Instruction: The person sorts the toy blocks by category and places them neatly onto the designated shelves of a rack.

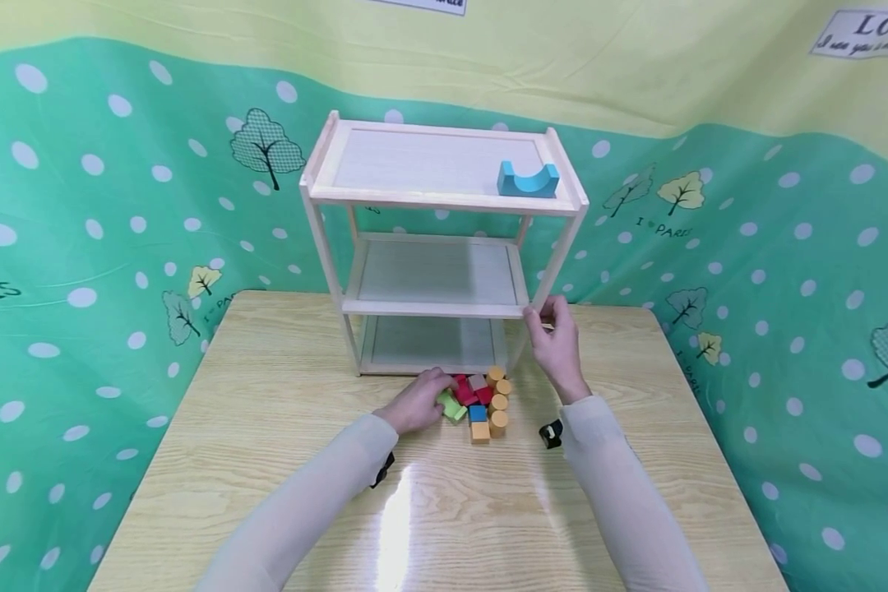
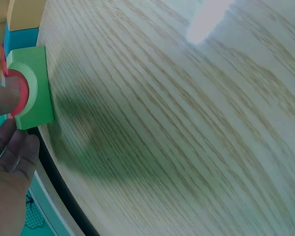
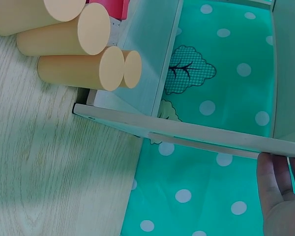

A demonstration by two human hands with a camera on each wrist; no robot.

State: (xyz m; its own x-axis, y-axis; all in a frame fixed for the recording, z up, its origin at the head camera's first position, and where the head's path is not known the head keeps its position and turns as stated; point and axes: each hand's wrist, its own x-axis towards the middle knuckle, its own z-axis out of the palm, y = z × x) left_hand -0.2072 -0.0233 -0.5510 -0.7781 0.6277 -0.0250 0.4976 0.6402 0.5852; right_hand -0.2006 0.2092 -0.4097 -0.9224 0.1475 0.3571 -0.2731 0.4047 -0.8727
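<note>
My left hand (image 1: 418, 401) is at the green arch block (image 1: 451, 406), thumb by its curved cutout and fingers at one end. In the left wrist view, the green block (image 2: 39, 93) has a red piece (image 2: 23, 93) within its curve, partly behind the thumb. My right hand (image 1: 557, 345) grips the right front post of a pale wooden three-tier shelf (image 1: 444, 309), level with the middle tier. The right wrist view shows the fingers (image 3: 269, 179) against that post (image 3: 187, 129). On the top tier sits a blue arch block (image 1: 529, 182), curve up.
Beside the green block, in front of the shelf, stand red blocks (image 1: 464, 390), a blue block (image 1: 477, 413), an orange block (image 1: 479, 433) and several orange cylinders (image 1: 498, 422). A patterned green cloth (image 1: 155, 247) hangs behind and around the wooden table (image 1: 281, 395).
</note>
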